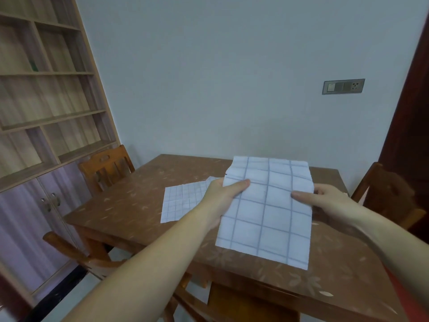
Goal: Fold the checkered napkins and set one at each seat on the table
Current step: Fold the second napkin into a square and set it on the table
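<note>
I hold a white napkin with a blue check point(267, 212) up in the air over the brown table point(116, 212). My left hand point(222, 196) grips its left edge, thumb on the front. My right hand point(325, 201) grips its right edge the same way. The napkin hangs roughly flat and upright, its lower edge close to the table's near side. A second checkered napkin point(181, 203) lies spread on the tabletop to the left, partly hidden behind my left hand.
Wooden chairs stand around the table: one at the far left point(106, 168), one at the near left point(76, 254), one at the right point(390, 196), one below me point(232, 303). A shelf unit point(46, 89) fills the left wall.
</note>
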{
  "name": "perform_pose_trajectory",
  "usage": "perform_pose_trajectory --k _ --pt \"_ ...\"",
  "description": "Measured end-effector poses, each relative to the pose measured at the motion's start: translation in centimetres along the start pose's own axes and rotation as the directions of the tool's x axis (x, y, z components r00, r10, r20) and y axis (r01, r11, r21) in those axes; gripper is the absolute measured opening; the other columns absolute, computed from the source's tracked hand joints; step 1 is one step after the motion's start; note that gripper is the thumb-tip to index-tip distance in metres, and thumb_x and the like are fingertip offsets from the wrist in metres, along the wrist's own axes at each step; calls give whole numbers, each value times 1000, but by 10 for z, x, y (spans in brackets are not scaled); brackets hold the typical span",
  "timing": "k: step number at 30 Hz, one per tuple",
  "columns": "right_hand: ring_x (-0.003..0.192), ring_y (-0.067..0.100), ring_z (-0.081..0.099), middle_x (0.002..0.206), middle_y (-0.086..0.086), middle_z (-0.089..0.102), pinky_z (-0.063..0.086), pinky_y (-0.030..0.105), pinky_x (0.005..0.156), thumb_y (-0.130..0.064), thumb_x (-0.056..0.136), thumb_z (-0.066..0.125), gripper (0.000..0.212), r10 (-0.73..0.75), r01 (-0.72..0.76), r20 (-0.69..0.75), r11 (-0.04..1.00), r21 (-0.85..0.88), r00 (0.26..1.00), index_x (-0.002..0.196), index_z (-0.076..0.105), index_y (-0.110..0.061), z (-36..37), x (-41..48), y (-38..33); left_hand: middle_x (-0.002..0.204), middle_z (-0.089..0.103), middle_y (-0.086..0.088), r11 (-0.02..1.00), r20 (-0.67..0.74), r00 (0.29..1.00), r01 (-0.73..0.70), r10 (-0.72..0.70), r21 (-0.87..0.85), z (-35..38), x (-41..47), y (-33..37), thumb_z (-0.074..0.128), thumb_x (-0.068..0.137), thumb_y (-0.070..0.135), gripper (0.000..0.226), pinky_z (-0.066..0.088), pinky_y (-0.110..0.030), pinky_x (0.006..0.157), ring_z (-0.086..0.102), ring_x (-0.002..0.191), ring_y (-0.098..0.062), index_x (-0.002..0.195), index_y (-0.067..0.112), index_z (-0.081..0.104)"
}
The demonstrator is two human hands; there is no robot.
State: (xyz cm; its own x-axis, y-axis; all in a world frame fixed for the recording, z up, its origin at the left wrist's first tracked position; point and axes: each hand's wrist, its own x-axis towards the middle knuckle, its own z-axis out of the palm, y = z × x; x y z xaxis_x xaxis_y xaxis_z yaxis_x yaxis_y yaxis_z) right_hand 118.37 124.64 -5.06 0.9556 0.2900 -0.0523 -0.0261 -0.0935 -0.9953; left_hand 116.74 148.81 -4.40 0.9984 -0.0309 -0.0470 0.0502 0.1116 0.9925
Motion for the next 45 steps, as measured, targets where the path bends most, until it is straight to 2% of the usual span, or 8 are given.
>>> perform_pose_trajectory --k 11,17,26,30,33,37,40,45 --pt "94 27 73 105 11 75 59 30 76 -10 93 60 23 -79 80 -115 997 7 990 115 67 -9 -5 2 1 98 76 -13 998 -60 998 -20 17 -53 -1 0 -3 66 92 21 16 61 -36 71 74 83 -25 98 7 71" --pt "92 28 71 103 11 72 60 37 79 -6 92 62 51 -142 151 -251 988 19 957 135 44 -25 -2 1 0 93 77 -3 1000 1 1000 18 -19 16 -2 0 -6 69 89 19 10 56 -27 67 74 82 -16 96 13 72" --pt "98 13 63 110 -5 66 49 31 76 -16 84 74 55 -304 241 -491 952 -190 816 131 50 -28 -3 -1 -2 80 73 2 991 -112 993 -8 24 136 -5 4 -11 70 87 14 8 51 -24 73 66 76 -14 80 15 73" --pt "78 -1 62 94 -3 71 44 13 62 -10 85 71 9 -427 306 -416 894 -328 803 91 71 -17 -2 -2 -5 105 71 -6 988 -189 982 34 -5 151 -8 6 -16 74 83 16 29 51 -24 74 62 82 -16 110 9 69" --pt "72 -11 61 88 -12 71 43 6 61 -13 82 75 8 -445 289 -312 852 -437 839 85 73 -20 -2 -5 -7 119 62 -3 989 -220 974 -15 48 150 -11 4 -17 73 84 15 52 54 -27 81 64 90 -16 132 26 55" --pt "88 -8 63 99 -21 67 45 11 75 -16 79 77 23 -436 238 -151 712 -661 887 98 70 -27 -3 -7 -7 123 62 1 951 -129 983 -88 132 298 -15 2 -17 80 77 22 53 51 -28 94 61 112 -14 125 31 61" --pt "93 4 61 100 -15 66 44 20 83 -12 81 72 28 -486 227 -81 540 -811 870 108 70 -19 -3 -5 -6 108 64 12 859 -81 977 -133 198 495 -18 0 -15 77 81 17 38 44 -9 72 59 93 0 117 23 68" --pt "78 24 65 82 3 73 53 41 71 -8 83 67 8 -555 245 -11 386 -889 832 87 74 -11 -4 -4 -3 74 59 18 773 -44 956 -206 290 600 -22 -5 -14 73 85 18 8 37 -10 57 50 56 5 91 24 74"
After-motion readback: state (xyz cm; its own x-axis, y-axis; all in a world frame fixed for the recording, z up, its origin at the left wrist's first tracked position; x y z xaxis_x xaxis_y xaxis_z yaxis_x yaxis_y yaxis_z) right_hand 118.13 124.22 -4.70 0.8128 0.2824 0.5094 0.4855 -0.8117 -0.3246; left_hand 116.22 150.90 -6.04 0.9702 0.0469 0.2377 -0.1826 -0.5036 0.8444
